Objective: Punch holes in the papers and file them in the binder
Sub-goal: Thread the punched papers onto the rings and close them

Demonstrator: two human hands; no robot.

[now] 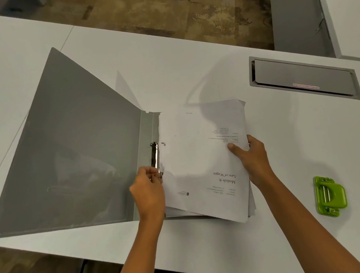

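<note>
- While the binder (74,149) lies open on the worktop (187,56), its grey cover spread flat toward 9 o'clock, filing rather than punching looks to be the step in hand.
- Rings (155,157) stand on the spine near the middle of the view, just at 9 o'clock of the stack. Whether they are sprung open or closed cannot be told.
- Left hand (148,190), at 6 o'clock of the rings, has its fingertips curled in a pinch at their near end. Whether it also nips the paper edge is unclear.
- Papers (204,160) lie on the binder's right half, the top sheets skewed so one corner juts toward 5 o'clock. A punched hole shows in the top sheet just beside the far ring, so I judge the stack punched but not yet seated.
- Right hand (252,157) grasps the stack's 3 o'clock edge, thumb on top and fingers wrapped round the edge.
- Punch (330,196), green, sits at 4 o'clock, well apart from both hands, with a hatch (303,80) set in the worktop at 2 o'clock.
- Next move, as I judge it: square the sheets, line both holes up with the rings, seat the stack and close them. The skew risks a missed hole or a torn edge.
</note>
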